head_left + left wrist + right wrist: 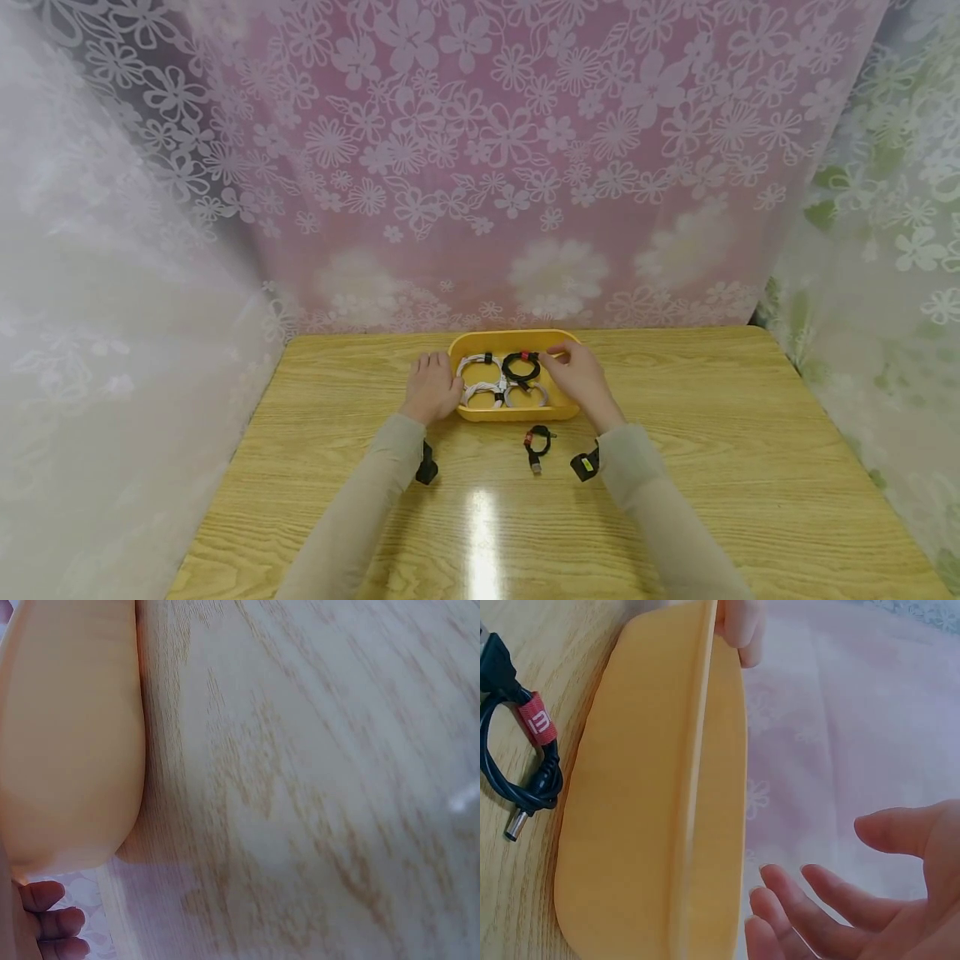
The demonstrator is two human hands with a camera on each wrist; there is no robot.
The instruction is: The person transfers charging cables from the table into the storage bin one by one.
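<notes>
- Head view: a yellow, round-cornered, oblong plastic-looking tray (pixel 487 415) sits on the far part of the yellowish wood-grain table (pixel 675 392). We judge it light, stiff and slightly slick; the rim at either short end looks the best hold.
- The left hand (pixel 432 387) grips the tray's left end, thumb at the rim. The right hand (pixel 579 375) is over the far right, close by a black coiled cable with a red band (pixel 507 367); from here we cannot tell whether they touch.
- Also inside: a white cable coil (pixel 472 359) far left, a second white cable coil (pixel 480 387) near left, a pale grey cable coil (pixel 546 395) near right. We expect soft, springy loops, plugs the delicate part; we would pinch at the bands.
- Tray's long axis: left to right. A short black looped cable (pixel 548 444) lies just near of it, its metal USB-type plug (pixel 536 468) pointing near.
- Left wrist view: smooth tray wall; left fingertips show beyond its end. Thumb hidden here.
- Right wrist view: right thumb and fingers stand wide apart, nothing visibly held. The short cable's slim barrel plug (pixel 515 825) points right; the wall hides the coils.
</notes>
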